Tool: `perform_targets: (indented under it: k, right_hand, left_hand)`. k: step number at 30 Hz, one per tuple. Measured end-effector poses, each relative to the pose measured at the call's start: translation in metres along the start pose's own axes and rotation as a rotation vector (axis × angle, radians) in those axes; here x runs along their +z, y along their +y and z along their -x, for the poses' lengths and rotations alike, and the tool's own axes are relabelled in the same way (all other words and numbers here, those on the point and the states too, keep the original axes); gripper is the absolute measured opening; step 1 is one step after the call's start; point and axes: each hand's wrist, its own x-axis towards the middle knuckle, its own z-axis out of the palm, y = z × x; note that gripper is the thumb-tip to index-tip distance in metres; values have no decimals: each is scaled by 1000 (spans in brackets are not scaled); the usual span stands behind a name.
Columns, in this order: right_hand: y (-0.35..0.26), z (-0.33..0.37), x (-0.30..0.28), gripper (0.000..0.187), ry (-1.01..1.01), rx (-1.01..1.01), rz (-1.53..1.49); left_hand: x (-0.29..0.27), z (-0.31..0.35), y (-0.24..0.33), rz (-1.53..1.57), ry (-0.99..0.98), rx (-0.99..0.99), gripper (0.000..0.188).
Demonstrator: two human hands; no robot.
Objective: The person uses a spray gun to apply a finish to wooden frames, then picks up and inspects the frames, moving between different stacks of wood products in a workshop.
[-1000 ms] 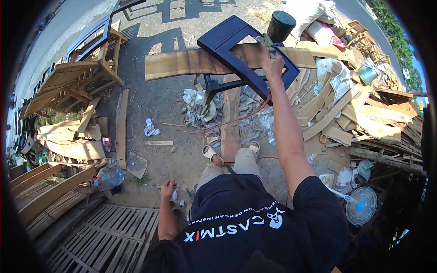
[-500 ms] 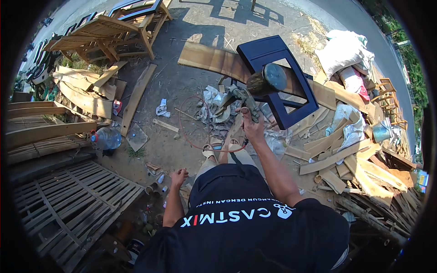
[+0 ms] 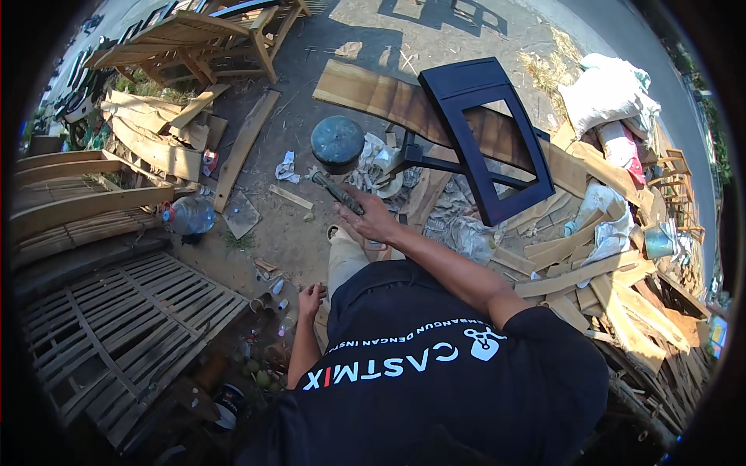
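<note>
My right hand [image 3: 371, 219] is closed around the handle of a spray gun [image 3: 338, 193] in front of me. On the gun sits a round, dark paint cup [image 3: 337, 141] with a blue-green, stained lid. To its right, apart from the gun, a dark blue-black painted wooden frame [image 3: 451, 84] with a large rectangular opening rests at a tilt over a long brown plank [image 3: 373, 89]. A dark support [image 3: 416, 155] shows beneath the plank. My left hand [image 3: 312, 297] hangs low by my left thigh, fingers curled, with nothing visible in it.
Wooden offcuts [image 3: 622, 299] and white sacks [image 3: 598, 93] pile up on the right. Slatted furniture [image 3: 186, 39] stands at far left, above a clear water jug [image 3: 190, 216] and a slatted panel [image 3: 116, 334]. Crumpled plastic sheeting [image 3: 458, 225] lies near my feet.
My right hand has swung the spray gun left, away from the dark frame, and its cup now stands over bare ground. My left hand stays low, fingers curled.
</note>
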Motion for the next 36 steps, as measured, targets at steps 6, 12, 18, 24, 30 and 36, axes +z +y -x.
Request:
perform_targets:
  k: [6,12,18,24,30,36]
  right_hand:
    - [25,-80,52,39,-53,148,-30]
    - [29,-223,160,33,-39,120,-230]
    - [6,-391,248,30,-117,183,-159]
    - [-9,-572,365,27,-102,46,-87]
    - [46,-714,497,32,-306,102,156]
    - [205,-831,624,38,-344,95,380]
  left_hand:
    - [-44,-51,-21,8,51,-41,42]
    - [-128,-130,3,-60,152,6,36]
    - [-253,-199,79,124,282,161,36]
    - [-286,-245,145,36,248,120,46]
    - [-238,-294,179,-98,-183,-85,91]
    - [-261,-356,278,-196,122,-406,100]
